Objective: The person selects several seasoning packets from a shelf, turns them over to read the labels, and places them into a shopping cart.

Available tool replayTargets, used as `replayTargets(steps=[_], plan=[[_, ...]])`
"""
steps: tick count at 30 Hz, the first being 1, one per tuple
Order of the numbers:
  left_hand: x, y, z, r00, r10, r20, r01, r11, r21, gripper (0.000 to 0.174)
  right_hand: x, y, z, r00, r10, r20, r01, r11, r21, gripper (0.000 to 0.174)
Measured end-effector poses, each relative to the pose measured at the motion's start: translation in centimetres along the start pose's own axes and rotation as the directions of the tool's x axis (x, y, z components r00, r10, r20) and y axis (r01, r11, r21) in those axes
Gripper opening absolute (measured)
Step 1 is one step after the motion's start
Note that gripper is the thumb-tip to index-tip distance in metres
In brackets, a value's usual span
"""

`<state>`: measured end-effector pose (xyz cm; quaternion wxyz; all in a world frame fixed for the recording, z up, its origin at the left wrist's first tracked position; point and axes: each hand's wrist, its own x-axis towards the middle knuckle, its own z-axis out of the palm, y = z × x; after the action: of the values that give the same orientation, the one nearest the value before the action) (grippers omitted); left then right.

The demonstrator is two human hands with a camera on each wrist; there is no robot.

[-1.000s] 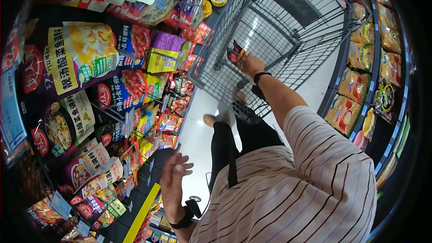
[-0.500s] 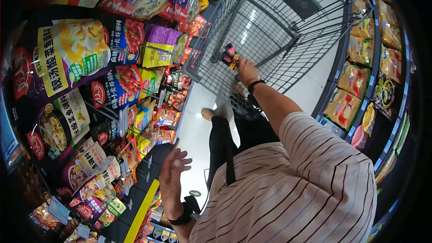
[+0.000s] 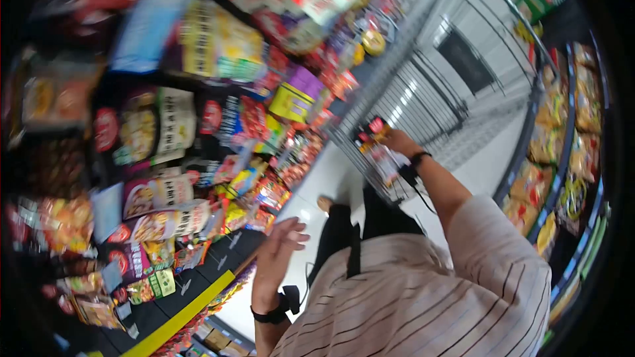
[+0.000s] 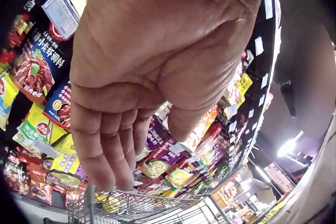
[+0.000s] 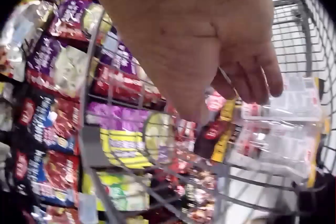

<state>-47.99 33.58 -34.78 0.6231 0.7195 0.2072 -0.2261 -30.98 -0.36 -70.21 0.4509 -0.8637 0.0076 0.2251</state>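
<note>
My right hand (image 3: pixel 402 143) is over the shopping cart (image 3: pixel 423 92), fingers curled down at glossy packets. In the right wrist view, the dark, yellow-banded end of a packet (image 5: pixel 223 132) shows between thumb and fingers; pale, clear-wrapped packets (image 5: pixel 278 145) with red marks lie beside it. Motion blur hides their print, and I cannot tell how firm the grip is. My left hand (image 3: pixel 278 251) hangs beside the left shelf with relaxed fingers, nothing in it; its palm (image 4: pixel 157 40) fills much of the left wrist view.
Shelves of seasoning pouches (image 3: pixel 159 192) rise close on the left, with a yellow strip (image 3: pixel 178 314) along the lower edge. Bagged goods (image 3: pixel 549 125) line the right-hand shelf. The cart stands ahead on the pale floor (image 3: pixel 311 192).
The head view has swung, so the cart and right hand appear farther right and lower. Pale packets now show below the right hand. The left hand stays relaxed beside the shelf.
</note>
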Motion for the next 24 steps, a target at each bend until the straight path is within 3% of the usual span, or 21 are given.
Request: replayTargets(steps=[1,2,4,7,9,12,14,17,18,19,20,21,23,24], plan=[[-0.1,0.0,-0.5,0.999,0.034,0.028,-0.034,0.999,0.003,0.045,-1.6,-5.0,-3.4,0.98,0.155,0.126,-0.178,0.964,0.199,0.046],[-0.2,-0.2,-1.2,0.996,0.066,0.058,-0.066,0.998,0.011,0.045,-1.3,-6.0,-4.8,0.981,0.116,0.157,-0.16,0.937,0.311,0.045],[-0.2,0.0,-2.5,0.992,0.075,0.098,-0.076,0.997,0.011,0.044,-4.9,-15.2,-9.5,0.992,0.004,0.122,-0.067,0.852,0.52,0.039],[-0.9,0.9,-4.5,0.983,0.152,0.104,-0.153,0.988,0.004,0.045,-9.8,-28.0,-15.0,0.961,-0.204,0.187,0.058,0.809,0.584,0.035],[-1.5,1.1,-5.7,0.976,0.185,0.112,-0.183,0.983,-0.026,0.046,-13.6,-35.7,-17.2,0.876,-0.442,0.196,0.262,0.775,0.575,0.03],[-2.1,0.5,-7.5,0.964,0.236,0.127,-0.232,0.972,-0.046,0.047,-17.4,-44.7,-17.0,0.728,-0.666,0.164,0.462,0.653,0.6,0.029],[-2.7,0.6,-8.6,0.959,0.253,0.129,-0.251,0.967,-0.031,0.047,-18.5,-50.0,-15.2,0.675,-0.728,0.125,0.554,0.611,0.565,0.034],[-3.7,0.2,-9.9,0.952,0.29,0.098,-0.284,0.957,-0.065,0.046,-17.7,-56.9,-12.0,0.571,-0.818,0.065,0.69,0.522,0.501,0.045],[-3.8,-0.2,-10.3,0.948,0.304,0.092,-0.298,0.952,-0.074,0.046,-16.0,-58.8,-10.7,0.513,-0.858,0.028,0.747,0.463,0.478,0.053],[-4.4,-0.3,-10.7,0.945,0.319,0.072,-0.313,0.946,-0.087,0.045,-14.5,-60.9,-9.9,0.523,-0.852,-0.024,0.777,0.464,0.425,0.064],[-4.9,-0.5,-11.1,0.946,0.317,0.07,-0.31,0.946,-0.098,0.045,-12.2,-62.8,-9.0,0.46,-0.881,-0.114,0.844,0.393,0.364,0.079],[-5.3,-0.6,-11.6,0.947,0.315,0.068,-0.307,0.946,-0.106,0.046,-10.4,-64.7,-8.5,0.454,-0.879,-0.147,0.864,0.394,0.313,0.087],[-6.2,-0.6,-12.4,0.948,0.311,0.063,-0.304,0.948,-0.099,0.045,-8.1,-68.1,-7.6,0.524,-0.832,-0.183,0.833,0.456,0.313,0.104],[-6.4,-1.0,-12.9,0.949,0.312,0.045,-0.307,0.947,-0.099,0.045,-8.5,-69.5,-8.6,0.502,-0.864,-0.043,0.831,0.467,0.302,0.107]])
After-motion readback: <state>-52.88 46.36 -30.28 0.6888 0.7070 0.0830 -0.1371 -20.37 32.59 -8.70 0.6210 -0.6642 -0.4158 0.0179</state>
